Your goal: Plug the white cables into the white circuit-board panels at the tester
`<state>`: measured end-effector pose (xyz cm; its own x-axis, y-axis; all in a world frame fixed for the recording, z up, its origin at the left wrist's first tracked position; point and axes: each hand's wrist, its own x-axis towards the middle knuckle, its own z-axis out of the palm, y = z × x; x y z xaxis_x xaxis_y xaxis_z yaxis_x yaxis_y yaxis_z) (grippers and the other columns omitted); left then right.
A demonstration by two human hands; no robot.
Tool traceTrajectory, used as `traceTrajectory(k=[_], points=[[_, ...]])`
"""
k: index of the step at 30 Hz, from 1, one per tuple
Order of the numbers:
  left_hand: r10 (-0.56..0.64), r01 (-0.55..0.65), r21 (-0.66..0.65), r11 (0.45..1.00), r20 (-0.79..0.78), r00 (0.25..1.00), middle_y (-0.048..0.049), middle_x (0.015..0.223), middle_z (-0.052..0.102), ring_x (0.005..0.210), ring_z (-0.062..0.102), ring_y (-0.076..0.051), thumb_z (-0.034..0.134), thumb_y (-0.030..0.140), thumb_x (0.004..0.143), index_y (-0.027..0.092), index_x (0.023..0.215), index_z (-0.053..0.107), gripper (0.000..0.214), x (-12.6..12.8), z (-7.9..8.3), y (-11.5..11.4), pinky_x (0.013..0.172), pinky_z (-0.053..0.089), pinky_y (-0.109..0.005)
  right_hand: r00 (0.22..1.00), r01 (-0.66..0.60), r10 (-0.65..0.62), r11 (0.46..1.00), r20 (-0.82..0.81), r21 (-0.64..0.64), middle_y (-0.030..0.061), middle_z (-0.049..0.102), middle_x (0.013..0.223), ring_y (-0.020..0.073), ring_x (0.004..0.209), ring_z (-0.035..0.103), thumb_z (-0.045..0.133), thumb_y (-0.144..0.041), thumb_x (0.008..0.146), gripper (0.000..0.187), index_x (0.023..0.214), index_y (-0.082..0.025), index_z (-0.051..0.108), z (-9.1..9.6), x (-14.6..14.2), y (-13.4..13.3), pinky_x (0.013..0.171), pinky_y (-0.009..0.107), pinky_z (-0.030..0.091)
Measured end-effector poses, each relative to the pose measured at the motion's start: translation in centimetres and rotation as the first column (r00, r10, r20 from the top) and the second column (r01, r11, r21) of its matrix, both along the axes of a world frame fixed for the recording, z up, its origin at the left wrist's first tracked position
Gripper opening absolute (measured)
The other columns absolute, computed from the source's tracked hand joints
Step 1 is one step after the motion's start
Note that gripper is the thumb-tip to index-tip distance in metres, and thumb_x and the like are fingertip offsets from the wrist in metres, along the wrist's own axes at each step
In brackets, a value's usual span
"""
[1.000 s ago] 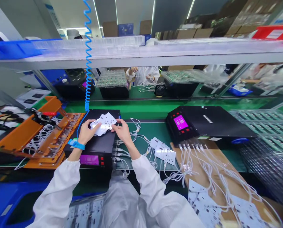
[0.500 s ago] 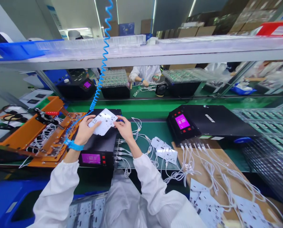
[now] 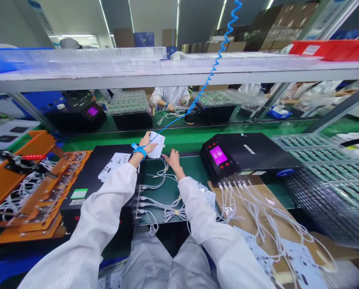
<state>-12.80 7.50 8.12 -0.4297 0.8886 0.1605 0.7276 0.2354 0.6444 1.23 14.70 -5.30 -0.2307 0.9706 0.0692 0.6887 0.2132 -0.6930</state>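
Observation:
My left hand (image 3: 147, 145) grips a white circuit board (image 3: 157, 145) by its left side, beyond the far right corner of a black tester box (image 3: 90, 160). A blue wrist strap (image 3: 139, 150) circles that wrist. Just right of the board is my right hand (image 3: 174, 159), its thumb side pointing left and its fingers apart. White cables (image 3: 163, 172) run close below this hand; I see no clear grip on one. A second white board (image 3: 115, 163) lies on the box. Another board (image 3: 208, 194) is partly hidden by my right sleeve.
An orange fixture (image 3: 56, 192) stands at the left. To the right are a second tester (image 3: 218, 156) with a lit screen, plugged-in cables and stacked trays of boards (image 3: 321, 160). A shelf (image 3: 179, 76) spans overhead; a coiled blue cord (image 3: 218, 56) hangs down. A co-worker (image 3: 170, 96) sits opposite.
Both hands were on one board above the tester box. Now only my left hand holds a board, farther right, and my right hand is off it. A board now shows on the box.

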Motion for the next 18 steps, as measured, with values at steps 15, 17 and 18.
traceTrajectory(k=[15, 17, 18], points=[[0.045, -0.069, 0.166, 0.984, 0.145, 0.988, -0.0105, 0.148, 0.056, 0.135, 0.054, -0.034, 0.069, 0.011, 0.078, 0.021, 0.156, 0.038, 0.084, -2.0, -6.0, 2.1, 0.121, 0.036, -0.051, 0.952, -0.235, 0.246, 0.969, -0.181, 0.079, 0.0083, 0.071, 0.099, 0.0205, 0.087, 0.067, 0.037, -0.033, 0.105, 0.025, 0.115, -0.020, 0.057, -3.6, -1.3, 2.8, 0.080, 0.032, 0.050], [0.029, -0.058, 0.167, 0.984, 0.172, 0.985, -0.0104, 0.149, 0.055, 0.134, 0.055, -0.034, 0.071, 0.012, 0.077, 0.021, 0.156, 0.038, 0.086, -1.8, -6.0, 1.7, 0.121, 0.037, -0.050, 0.857, -0.186, 0.201, 0.979, -0.475, 0.079, 0.0052, 0.071, 0.089, 0.0182, 0.078, 0.066, 0.039, -0.040, 0.103, 0.026, 0.108, -0.021, 0.057, -3.5, 0.0, 2.4, 0.076, 0.031, 0.051], [0.016, -0.049, 0.172, 0.984, 0.186, 0.982, -0.0104, 0.149, 0.055, 0.134, 0.055, -0.035, 0.072, 0.012, 0.076, 0.021, 0.156, 0.039, 0.087, -1.7, -6.1, 1.5, 0.121, 0.037, -0.049, 0.803, -0.178, 0.192, 0.981, -0.564, 0.080, 0.0045, 0.070, 0.086, 0.0178, 0.076, 0.066, 0.042, -0.044, 0.101, 0.028, 0.105, -0.021, 0.057, -3.3, 0.6, 2.1, 0.074, 0.031, 0.052]])
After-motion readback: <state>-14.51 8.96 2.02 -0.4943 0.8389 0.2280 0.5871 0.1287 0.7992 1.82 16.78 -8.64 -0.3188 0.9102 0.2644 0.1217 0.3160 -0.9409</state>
